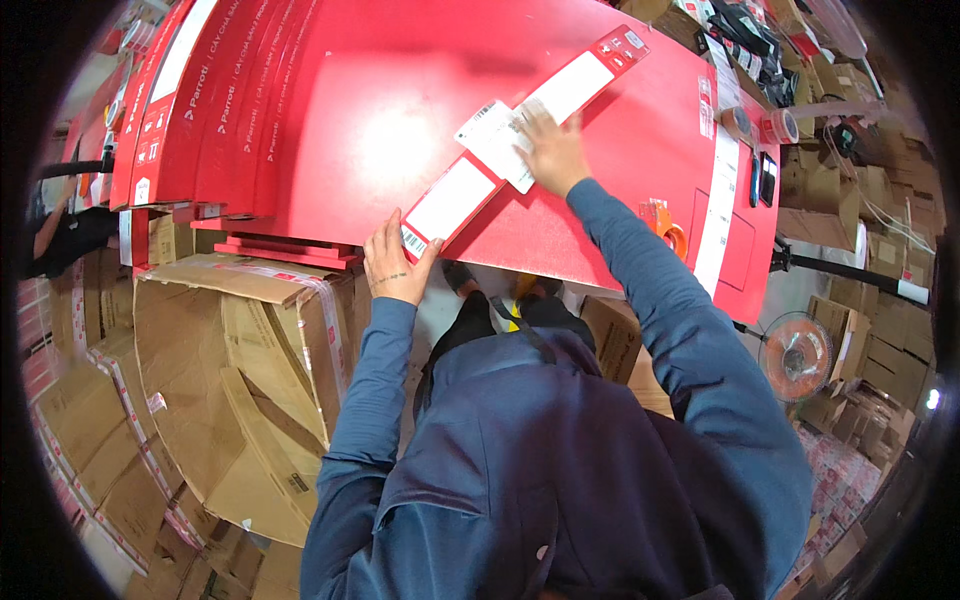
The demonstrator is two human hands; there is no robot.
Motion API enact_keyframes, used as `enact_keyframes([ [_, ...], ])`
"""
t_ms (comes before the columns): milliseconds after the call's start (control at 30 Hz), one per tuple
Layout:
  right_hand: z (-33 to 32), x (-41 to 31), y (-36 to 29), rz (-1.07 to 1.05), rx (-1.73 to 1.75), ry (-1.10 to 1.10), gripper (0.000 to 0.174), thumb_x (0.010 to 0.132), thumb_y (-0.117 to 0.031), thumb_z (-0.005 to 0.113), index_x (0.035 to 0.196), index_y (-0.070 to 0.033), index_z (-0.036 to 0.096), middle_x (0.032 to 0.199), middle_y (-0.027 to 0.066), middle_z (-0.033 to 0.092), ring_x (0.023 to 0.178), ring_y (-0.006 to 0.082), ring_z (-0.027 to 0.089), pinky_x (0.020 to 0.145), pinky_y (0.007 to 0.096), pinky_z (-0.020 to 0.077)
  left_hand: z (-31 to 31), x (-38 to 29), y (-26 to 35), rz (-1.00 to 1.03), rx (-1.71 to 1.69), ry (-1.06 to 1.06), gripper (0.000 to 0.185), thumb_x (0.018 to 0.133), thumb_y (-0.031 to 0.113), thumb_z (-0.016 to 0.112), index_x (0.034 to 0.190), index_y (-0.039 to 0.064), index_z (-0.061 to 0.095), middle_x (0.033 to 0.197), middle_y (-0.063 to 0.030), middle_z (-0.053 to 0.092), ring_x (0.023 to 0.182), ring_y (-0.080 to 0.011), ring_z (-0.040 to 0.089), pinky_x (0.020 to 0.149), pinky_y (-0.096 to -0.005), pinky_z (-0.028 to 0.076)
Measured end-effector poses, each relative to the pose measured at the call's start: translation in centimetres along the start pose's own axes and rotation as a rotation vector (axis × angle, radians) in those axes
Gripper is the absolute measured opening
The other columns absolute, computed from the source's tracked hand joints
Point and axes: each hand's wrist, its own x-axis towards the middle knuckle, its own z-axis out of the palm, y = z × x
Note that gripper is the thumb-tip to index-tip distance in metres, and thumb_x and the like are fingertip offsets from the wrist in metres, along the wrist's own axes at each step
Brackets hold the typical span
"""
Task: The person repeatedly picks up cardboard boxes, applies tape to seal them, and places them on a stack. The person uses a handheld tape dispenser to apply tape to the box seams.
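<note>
A long, narrow red carton (493, 180) with white panels lies slantwise on the red tabletop (360, 82). Its near-left end is between the thumb and fingers of my left hand (396, 262). Across the carton's middle sits a white printed label (495, 139), its corners sticking out past both long sides. My right hand (555, 154), slightly blurred, rests on the label's right part with fingers spread and covers some of it. The label bears print and codes.
Tall red cartons (217, 105) stand in a row at the left. An orange tape dispenser (666, 229), tape rolls (778, 126) and a phone (767, 178) lie to the right. Below the table's left edge stands a large open cardboard box (202, 345); a fan (795, 356) is at the right.
</note>
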Motion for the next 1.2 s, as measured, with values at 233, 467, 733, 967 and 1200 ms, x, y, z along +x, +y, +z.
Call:
enact_keyframes([
  [233,-1.6,4.5,0.1,-0.413,0.387,0.128,0.030,0.093,-0.018,0.062,0.121,-0.008,0.070,0.115,0.0120,0.071,0.107,0.0297,0.071,0.087,0.0478,0.0587,-0.3,-0.2,0.8,-0.081,0.034,-0.035,0.085,0.084,0.055,0.082,0.151,0.012,0.054,0.135,-0.0154,0.062,0.127,-0.0368,0.054,0.107,-0.0518,0.045],
  [467,-4.8,-0.7,-11.2,-0.302,0.895,-0.295,0.026,0.100,-0.024,0.061,0.110,-0.004,0.074,0.106,0.0178,0.075,0.102,0.0367,0.072,0.092,0.0484,0.0571,1.8,-2.6,5.5,-0.085,0.141,-0.240,0.076,0.074,0.063,0.085,0.127,0.012,0.067,0.117,-0.0160,0.070,0.103,-0.0379,0.068,0.088,-0.0524,0.054],
  [733,-3.5,-5.5,-6.7,0.648,0.178,0.139,0.069,0.104,-0.032,0.059,0.156,0.008,0.037,0.149,0.0366,0.050,0.141,0.0449,0.049,0.116,0.0506,0.0422,10.9,-11.0,10.6,0.080,-0.677,-0.579,0.113,0.099,0.036,0.073,0.169,0.018,-0.014,0.135,-0.0326,0.053,0.116,-0.0419,0.066,0.088,-0.0518,0.060],
  [967,-4.3,-18.7,-7.9,1.001,1.855,-0.320,0.079,0.105,-0.040,0.064,0.162,-0.002,0.026,0.153,0.0209,0.050,0.136,0.0262,0.051,0.102,0.0398,0.0455,10.9,-9.6,8.1,0.141,-0.512,-0.304,0.077,0.104,0.017,0.067,0.166,0.008,0.021,0.141,-0.0207,0.059,0.116,-0.0285,0.068,0.085,-0.0381,0.062],
  [1200,-11.3,-4.2,-6.4,1.054,2.098,-0.124,0.057,0.104,-0.028,0.066,0.152,-0.012,0.042,0.134,0.0085,0.064,0.092,0.0196,0.070,0.068,0.0365,0.0603,-0.3,4.6,9.9,0.179,-0.520,-0.311,0.094,0.104,0.028,0.065,0.169,0.001,0.003,0.174,-0.0270,0.015,0.162,-0.0360,0.014,0.130,-0.0444,0.018],
])
